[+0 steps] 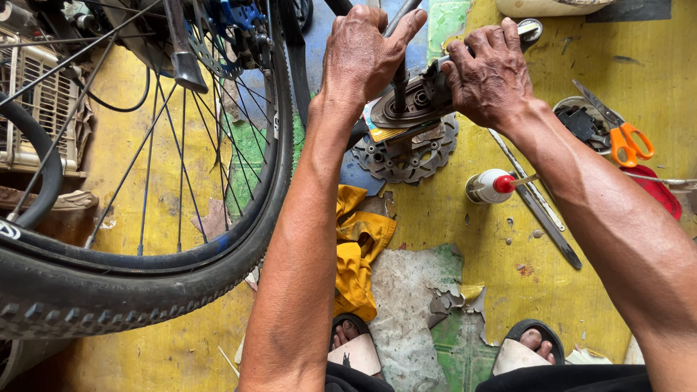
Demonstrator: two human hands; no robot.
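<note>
My left hand [361,54] is wrapped around a dark metal rod or tool handle [401,76] that stands in a dark oval metal part [406,105]. My right hand [488,72] presses down on the right side of that same part, fingers curled over it. Below the part lies a toothed brake disc [406,160] on the yellow floor. A bicycle wheel [145,239] with black tyre and thin spokes fills the left side, close to my left forearm.
A yellow rag [357,247] lies between my arms. A spray can with red cap [490,186], long flat metal bars [544,218], orange-handled scissors [624,138] and a round tin of parts [581,120] sit at the right. My sandalled feet [356,345] show below.
</note>
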